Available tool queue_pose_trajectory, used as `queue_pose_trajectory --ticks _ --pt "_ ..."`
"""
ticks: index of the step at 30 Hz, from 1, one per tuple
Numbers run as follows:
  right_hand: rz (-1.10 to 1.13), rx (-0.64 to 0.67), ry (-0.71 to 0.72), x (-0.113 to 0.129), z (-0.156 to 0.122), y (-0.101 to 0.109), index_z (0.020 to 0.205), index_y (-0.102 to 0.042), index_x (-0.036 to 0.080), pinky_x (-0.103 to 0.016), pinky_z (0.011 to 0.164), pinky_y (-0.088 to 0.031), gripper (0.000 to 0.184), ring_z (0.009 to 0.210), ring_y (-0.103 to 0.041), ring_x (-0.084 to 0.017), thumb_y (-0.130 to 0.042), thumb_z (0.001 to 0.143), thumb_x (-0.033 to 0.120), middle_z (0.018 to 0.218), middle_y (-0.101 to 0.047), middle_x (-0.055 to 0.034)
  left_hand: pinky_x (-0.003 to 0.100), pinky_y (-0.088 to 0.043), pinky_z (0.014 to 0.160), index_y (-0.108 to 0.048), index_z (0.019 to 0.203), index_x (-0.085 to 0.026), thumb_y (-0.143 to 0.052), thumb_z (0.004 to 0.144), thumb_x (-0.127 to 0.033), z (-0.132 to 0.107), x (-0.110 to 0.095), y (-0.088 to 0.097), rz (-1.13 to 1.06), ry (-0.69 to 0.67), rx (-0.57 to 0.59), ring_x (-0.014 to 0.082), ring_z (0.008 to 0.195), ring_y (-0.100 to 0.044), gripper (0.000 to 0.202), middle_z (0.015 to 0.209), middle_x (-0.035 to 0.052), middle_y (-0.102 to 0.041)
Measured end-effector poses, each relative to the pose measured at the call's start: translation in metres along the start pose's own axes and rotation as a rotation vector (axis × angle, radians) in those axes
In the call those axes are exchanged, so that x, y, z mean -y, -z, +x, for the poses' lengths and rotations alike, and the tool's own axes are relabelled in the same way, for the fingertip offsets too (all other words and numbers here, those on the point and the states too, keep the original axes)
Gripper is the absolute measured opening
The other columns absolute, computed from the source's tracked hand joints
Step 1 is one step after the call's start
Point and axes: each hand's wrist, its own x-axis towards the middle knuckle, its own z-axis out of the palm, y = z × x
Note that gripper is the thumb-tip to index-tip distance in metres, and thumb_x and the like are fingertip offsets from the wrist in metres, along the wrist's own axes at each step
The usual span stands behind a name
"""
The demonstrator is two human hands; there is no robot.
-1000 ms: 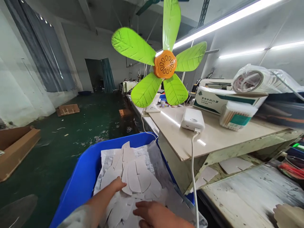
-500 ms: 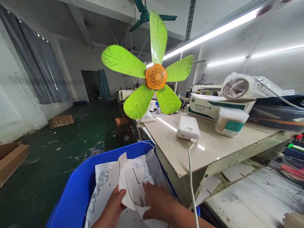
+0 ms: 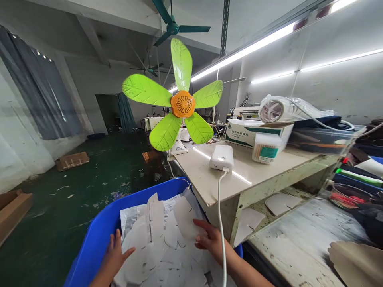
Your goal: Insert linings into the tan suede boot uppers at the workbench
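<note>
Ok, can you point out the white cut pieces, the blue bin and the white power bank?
white cut pieces (image 3: 156, 217): head view, one piece near the pile's middle.
blue bin (image 3: 98, 235): head view, its bare left wall.
white power bank (image 3: 222, 156): head view, middle of its top face.

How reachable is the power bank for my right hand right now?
Probably yes. The right hand lies on the cut pieces in the blue bin, just below the power bank, which sits near the front edge of the shelf. Only its white cable hangs between them.
</note>
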Motion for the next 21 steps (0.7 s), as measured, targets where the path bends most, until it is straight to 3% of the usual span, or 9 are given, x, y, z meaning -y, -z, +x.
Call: queue_pose_trajectory --ticks 2,3,6,7,10,13,16,19,21 --pt "-0.041 0.092 0.047 0.0 -0.005 -0.005 0.125 -0.045 0.014 -0.035 0.078 -0.046 0.065 0.08 -0.058 -0.018 -0.061 0.063 0.031 0.102 -0.058 -0.0084 0.05 -0.018 0.106 -0.036 0.128 -0.002 -0.057 0.05 -0.056 -0.012 -0.026 -0.007 0.019 -0.126 0.048 0.0381 0.131 -0.015 0.098 0.142 0.0224 -0.021" --pt "-0.068 0.129 0.079 0.001 -0.007 -0.009 0.127 -0.043 0.014 -0.034 0.075 -0.046 0.066 0.077 -0.058 -0.017 -0.059 0.064 0.028 0.096 -0.059 -0.0071 0.041 -0.019 0.108 -0.044 0.124 -0.011 -0.054 0.057 -0.055 -0.023 -0.043 -0.01 0.016 -0.212 0.103 0.0302 0.131 -0.02 0.081 0.141 0.0138 -0.03" --pt "-0.109 0.182 0.241 0.006 -0.013 -0.022 0.129 -0.036 0.016 -0.029 0.066 -0.046 0.067 0.069 -0.056 -0.015 -0.055 0.065 0.021 0.085 -0.059 -0.0031 0.036 -0.028 0.105 -0.055 0.116 -0.03 -0.044 0.077 -0.046 -0.068 -0.096 -0.019 0.068 -0.536 0.419 0.0221 0.13 -0.027 0.043 0.14 -0.0023 -0.034" --pt "-0.12 0.175 0.309 0.008 -0.016 -0.026 0.128 -0.036 0.018 -0.027 0.062 -0.046 0.066 0.068 -0.055 -0.014 -0.054 0.065 0.019 0.083 -0.059 -0.0021 0.036 -0.032 0.103 -0.055 0.116 -0.03 -0.045 0.078 -0.043 -0.082 -0.11 -0.022 0.057 -0.544 0.476 0.0221 0.126 -0.034 0.042 0.137 -0.0009 -0.039" --pt "-0.165 0.143 0.431 0.019 -0.026 -0.033 0.123 -0.037 0.02 -0.025 0.059 -0.045 0.058 0.063 -0.054 -0.011 -0.05 0.066 0.014 0.075 -0.058 0.0006 0.036 -0.042 0.094 -0.058 0.111 -0.023 -0.057 0.07 -0.032 -0.111 -0.139 -0.028 -0.101 -0.458 0.483 0.0239 0.11 -0.052 0.042 0.121 0.0068 -0.057" --pt "-0.125 0.178 0.427 0.035 -0.036 -0.034 0.121 -0.036 0.02 -0.026 0.06 -0.046 0.056 0.06 -0.054 -0.01 -0.045 0.066 0.01 0.069 -0.057 0.0029 0.031 -0.05 0.079 -0.061 0.097 -0.02 -0.064 0.062 -0.025 -0.117 -0.149 -0.028 -0.276 -0.406 0.491 0.0219 0.088 -0.062 0.036 0.096 0.0052 -0.067" --pt "-0.067 0.235 0.332 0.049 -0.044 -0.027 0.112 -0.045 0.019 -0.027 0.064 -0.048 0.049 0.064 -0.057 -0.011 -0.044 0.064 0.01 0.079 -0.059 -0.0002 0.03 -0.051 0.068 -0.063 0.083 -0.016 -0.063 0.061 -0.04 -0.102 -0.148 -0.013 -0.387 -0.322 0.367 0.0218 0.074 -0.062 0.032 0.075 0.004 -0.068" --pt "-0.08 0.237 0.144 0.051 -0.053 -0.009 0.103 -0.054 0.016 -0.03 0.069 -0.049 0.042 0.072 -0.059 -0.013 -0.047 0.061 0.014 0.096 -0.06 -0.0043 0.035 -0.051 0.068 -0.061 0.091 -0.012 -0.055 0.061 -0.059 -0.079 -0.136 0.021 -0.411 -0.194 0.08 0.0241 0.075 -0.062 0.056 0.077 0.0065 -0.068" --pt "-0.117 0.222 0.017 0.044 -0.06 0.007 0.106 -0.055 0.015 -0.031 0.072 -0.049 0.046 0.075 -0.059 -0.014 -0.051 0.059 0.016 0.1 -0.06 -0.005 0.038 -0.049 0.077 -0.061 0.094 -0.013 -0.054 0.057 -0.064 -0.072 -0.119 0.045 -0.388 -0.14 -0.106 0.0258 0.082 -0.061 0.063 0.081 0.0065 -0.068"
